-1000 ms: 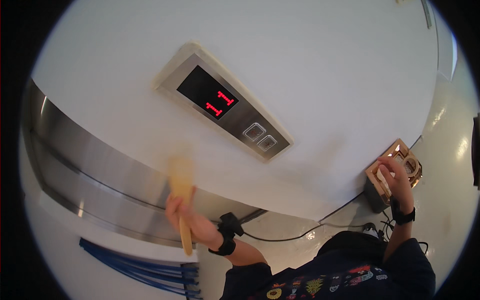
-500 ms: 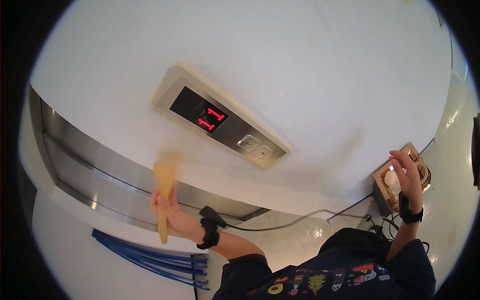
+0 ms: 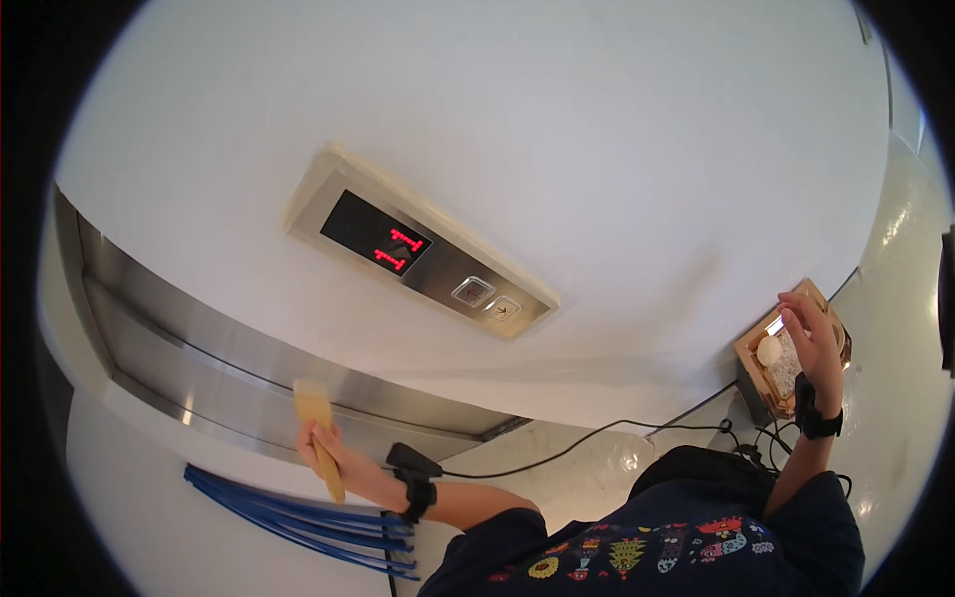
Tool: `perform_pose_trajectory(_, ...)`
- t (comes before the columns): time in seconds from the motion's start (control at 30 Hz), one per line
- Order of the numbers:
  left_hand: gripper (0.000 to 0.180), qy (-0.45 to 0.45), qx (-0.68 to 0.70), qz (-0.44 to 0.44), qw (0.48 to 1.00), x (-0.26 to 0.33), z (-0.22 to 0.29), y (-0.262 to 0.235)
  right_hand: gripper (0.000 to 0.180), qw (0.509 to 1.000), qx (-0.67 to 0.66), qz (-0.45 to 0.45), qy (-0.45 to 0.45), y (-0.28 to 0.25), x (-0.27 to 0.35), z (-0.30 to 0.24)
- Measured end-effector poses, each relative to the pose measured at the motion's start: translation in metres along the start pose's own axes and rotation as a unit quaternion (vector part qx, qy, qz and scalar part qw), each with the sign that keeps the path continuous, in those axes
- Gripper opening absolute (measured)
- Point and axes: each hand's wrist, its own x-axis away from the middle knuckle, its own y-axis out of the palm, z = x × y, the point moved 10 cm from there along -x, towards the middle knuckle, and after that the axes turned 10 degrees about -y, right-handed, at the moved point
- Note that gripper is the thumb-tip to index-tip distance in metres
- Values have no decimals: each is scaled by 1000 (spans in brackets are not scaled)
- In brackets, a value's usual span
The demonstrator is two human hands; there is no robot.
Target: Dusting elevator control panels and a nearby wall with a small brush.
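Observation:
My left hand (image 3: 333,460) is closed around the wooden handle of a flat brush (image 3: 314,408) with pale bristles, blurred at their tip. The brush points up along the wall beside the metal elevator door frame (image 3: 189,343), below and left of the elevator call panel (image 3: 413,244). That panel has a lit red display and two square arrow buttons, with a pale border around its edge. My right hand (image 3: 816,343) holds nothing; its fingers are apart and slightly bent. It hovers over a copper-coloured bin (image 3: 753,373) whose top holds whitish gravel and a round pale piece.
Several blue strips (image 3: 288,522) run along the white surface at lower left. A black cable (image 3: 577,443) trails from my left wristband (image 3: 416,488) across to the tangle of cords by the bin. The white wall (image 3: 597,149) fills the upper view; a shiny pale floor (image 3: 890,418) lies right.
My left hand with the brush has moved down, away from the panel, and the brush now tilts left at its tip. My right hand stays over the bin. The view has shifted slightly.

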Motion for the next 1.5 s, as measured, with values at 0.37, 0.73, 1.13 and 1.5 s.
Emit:
perform_pose_trajectory(0.37,27,-24,12,-108,994,32,-48,18,22,999,28,22,-12,-16,10,-8)
perform_pose_trajectory(0.73,29,-65,-30,-108,992,52,-62,21,23,999,49,17,0,-19,22,-10)
perform_pose_trajectory(1.13,34,-77,38,-76,993,60,-57,16,24,997,51,54,35,-42,39,1)
perform_pose_trajectory(1.5,27,18,413,-138,900,25,53,84,26,999,-13,15,29,-34,30,-5)
